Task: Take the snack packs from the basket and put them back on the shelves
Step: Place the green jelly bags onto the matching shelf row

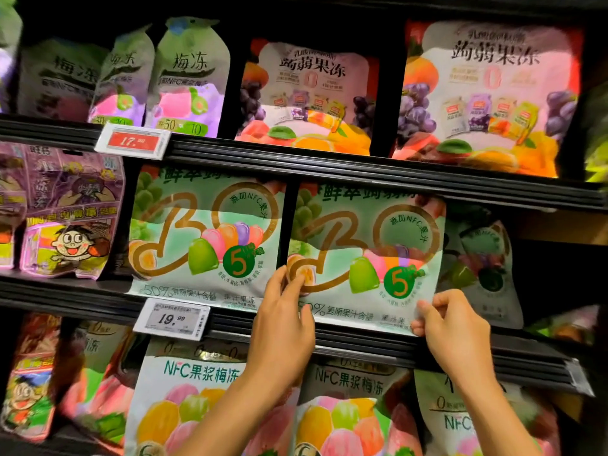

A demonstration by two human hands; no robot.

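A pale green jelly snack pack (pixel 368 255) with a gold "BO" and a green "5" stands upright on the middle shelf (pixel 362 343). My left hand (pixel 286 314) holds its lower left corner, fingers lying on the front. My right hand (pixel 447 320) pinches its lower right corner between thumb and fingers. An identical pack (pixel 204 235) stands just to its left on the same shelf. No basket is in view.
A darker pack (pixel 483 268) sits behind and right of the held one. Purple cartoon packs (pixel 69 212) fill the left. Large fruit-jelly bags (pixel 309 97) line the upper shelf, NFC bags (pixel 184 406) the lower one. Price tags (pixel 171 319) clip to the rails.
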